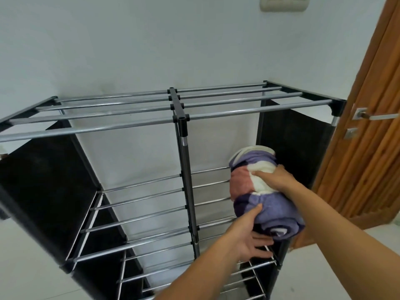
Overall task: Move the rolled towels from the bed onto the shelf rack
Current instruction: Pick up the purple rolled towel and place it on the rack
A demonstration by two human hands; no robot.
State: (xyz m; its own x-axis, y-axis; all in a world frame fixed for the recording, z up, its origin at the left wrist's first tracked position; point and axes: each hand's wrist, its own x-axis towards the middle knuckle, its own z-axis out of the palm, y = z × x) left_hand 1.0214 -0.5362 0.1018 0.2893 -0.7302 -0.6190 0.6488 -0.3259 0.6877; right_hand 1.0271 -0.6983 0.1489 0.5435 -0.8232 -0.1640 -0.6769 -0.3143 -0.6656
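**Rolled towel held at the right bay of the rack**

Rolled terry towel [257,191], striped in lilac, dark purple, pink and cream, sits in the right-hand bay of the black-and-chrome shelf rack [179,118], on or just above the second tier of chrome rods; whether its weight is fully on them cannot be told. Its long axis runs front to back, the near spiral end pointing toward the camera and slightly down, the far end angled up toward the white wall [129,50]. The pile looks soft and looped.

The right hand [276,177] lies on top of the roll, fingers curled over the cream band and pressing into it. The left hand [249,234] is under the near end, thumb up against the lilac side, fingers spread wide beneath the roll.

The rack has thin shiny metal tubes joined by black plastic connectors, with black fabric panels on both sides. The top tier and the left bay hold nothing. At right stands a ribbed brown wooden door [368,126] with a square metal lever handle [376,115]. No writing is legible anywhere.
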